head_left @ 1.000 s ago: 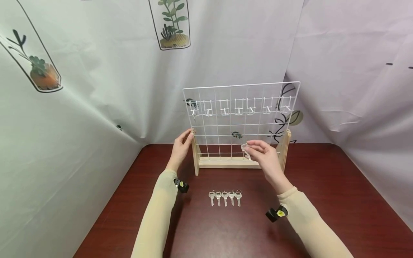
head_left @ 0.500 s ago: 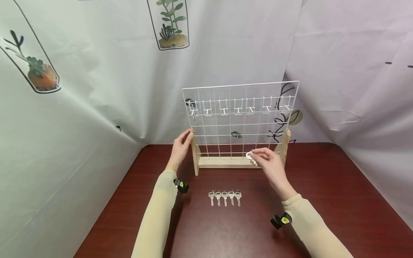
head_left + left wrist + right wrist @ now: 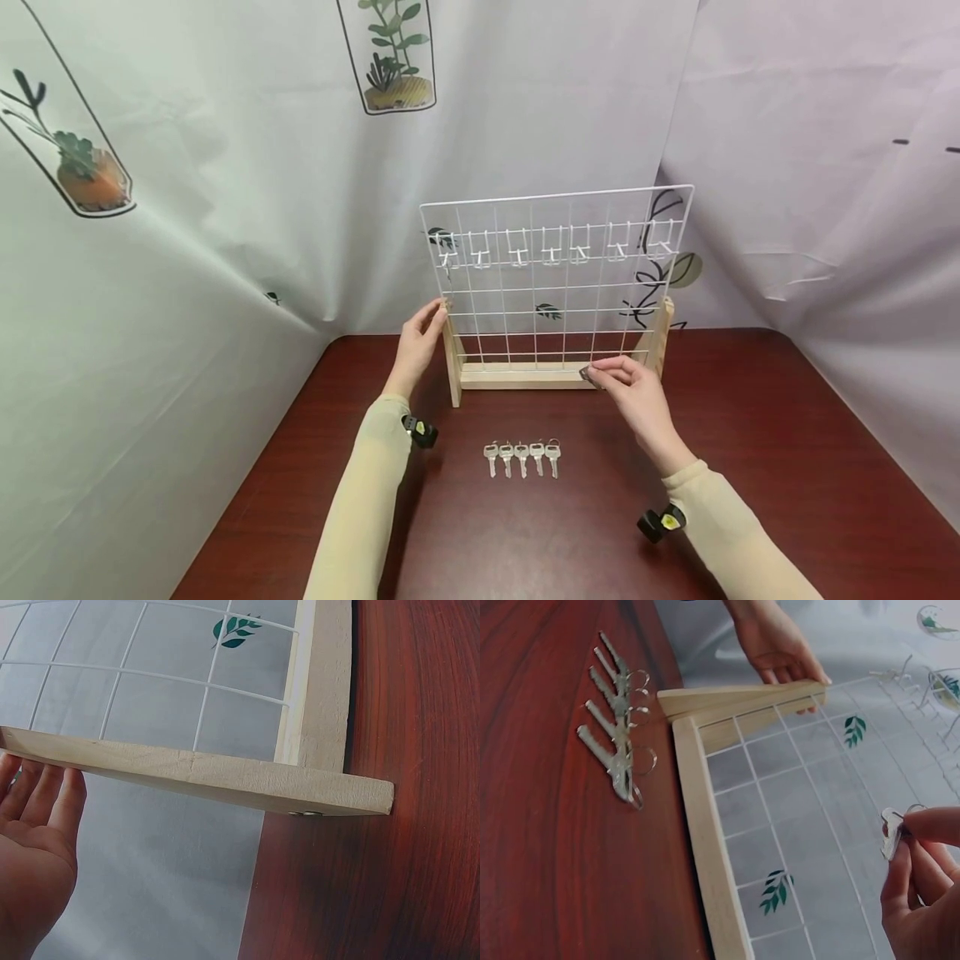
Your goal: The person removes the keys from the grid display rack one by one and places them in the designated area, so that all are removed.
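A white wire grid rack (image 3: 551, 287) on a wooden stand stands at the back of the table, with several white hooks (image 3: 551, 255) along its upper part. My left hand (image 3: 417, 346) holds the top of the stand's left wooden post (image 3: 225, 774); its thumb is hidden in the left wrist view. Between thumb and fingertips my right hand (image 3: 637, 400) pinches a silver key (image 3: 891, 831) with a ring, in front of the grid's lower right. On the table, several silver keys with rings (image 3: 522, 458) lie in a row. Something small, perhaps a key (image 3: 885, 675), hangs at the leftmost hook.
The dark red wooden table (image 3: 480, 542) runs up to a pale fabric backdrop (image 3: 555, 108) with printed plants behind the rack. The stand's right wooden post (image 3: 660, 337) is close to my right hand. Each wrist wears a small black camera (image 3: 662, 523).
My right hand has moved down and slightly to the right with the key, which has turned in the fingers. My left hand stays on the post, and the row of keys lies as before.
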The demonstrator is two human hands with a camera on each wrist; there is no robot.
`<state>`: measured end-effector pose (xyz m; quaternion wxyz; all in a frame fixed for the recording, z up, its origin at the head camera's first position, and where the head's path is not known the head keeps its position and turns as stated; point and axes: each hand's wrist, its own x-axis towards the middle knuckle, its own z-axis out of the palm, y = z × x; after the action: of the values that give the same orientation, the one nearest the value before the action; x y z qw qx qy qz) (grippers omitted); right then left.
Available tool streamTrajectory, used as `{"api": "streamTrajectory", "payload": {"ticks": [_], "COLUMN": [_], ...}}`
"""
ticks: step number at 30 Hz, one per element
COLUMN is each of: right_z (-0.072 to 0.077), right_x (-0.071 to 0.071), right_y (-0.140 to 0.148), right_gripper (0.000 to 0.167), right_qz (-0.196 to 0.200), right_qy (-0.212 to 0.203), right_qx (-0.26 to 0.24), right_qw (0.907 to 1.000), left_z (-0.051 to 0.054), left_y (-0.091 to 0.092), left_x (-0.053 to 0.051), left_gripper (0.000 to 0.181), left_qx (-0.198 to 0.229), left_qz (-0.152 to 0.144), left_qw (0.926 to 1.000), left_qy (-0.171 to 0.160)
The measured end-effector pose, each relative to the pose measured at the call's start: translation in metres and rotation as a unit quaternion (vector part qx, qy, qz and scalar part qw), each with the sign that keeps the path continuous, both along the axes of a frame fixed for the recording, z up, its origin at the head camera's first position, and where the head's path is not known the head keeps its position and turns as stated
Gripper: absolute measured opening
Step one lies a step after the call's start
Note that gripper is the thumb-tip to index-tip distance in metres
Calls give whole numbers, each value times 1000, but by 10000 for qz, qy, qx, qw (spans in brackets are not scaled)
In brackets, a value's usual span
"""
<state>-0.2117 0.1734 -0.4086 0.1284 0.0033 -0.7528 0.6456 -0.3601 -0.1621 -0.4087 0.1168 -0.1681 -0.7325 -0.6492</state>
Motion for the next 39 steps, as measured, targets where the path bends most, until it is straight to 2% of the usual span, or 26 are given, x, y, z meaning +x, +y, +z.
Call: {"api": "streamTrajectory", "payload": {"ticks": [8, 14, 18, 19, 21, 24, 26, 28, 34, 39], "right_z": [-12, -24, -31, -33, -36, -40, -43, -46, -53, -57], "right_x": [1, 4, 6, 6, 6, 5, 5, 5, 4, 5], "right_y": [6, 10, 12, 13, 14, 14, 14, 15, 15, 12], "right_gripper": [27, 23, 20, 20, 20, 20, 18, 17, 14, 13], "right_qz": [164, 637, 1067, 1164, 1312, 1475, 1598, 1745, 2160, 2293], "right_qy": [-118, -441, -725, -773, -872, -996, -1107, -1220, -1456, -1623], "right_qx": [-173, -418, -334, -293, -215, -143, -117, -103, -12, 70], "right_qw": [9996, 9961, 9911, 9898, 9873, 9839, 9808, 9770, 9655, 9597], "left_z": [-1, -3, -2, -1, 8, 8, 7, -1, -1, -2], "left_y": [0, -1, -2, -2, 1, 3, 4, 3, 2, 2], "left_x": [-1, 0, 1, 1, 9, 9, 9, 1, 1, -1], "left_gripper": [46, 45, 47, 47, 45, 44, 43, 43, 43, 45], "left_qx": [-40, 86, 52, 29, -21, -1, 16, 56, 48, -56], "left_qz": [150, 101, 60, 48, 35, 55, 96, 125, 144, 94], "left_qw": [9998, 9999, 9999, 9999, 9999, 10000, 9999, 9999, 9999, 9999], "left_qy": [111, 4, -101, -130, -117, -41, 47, 100, 58, -30]}}
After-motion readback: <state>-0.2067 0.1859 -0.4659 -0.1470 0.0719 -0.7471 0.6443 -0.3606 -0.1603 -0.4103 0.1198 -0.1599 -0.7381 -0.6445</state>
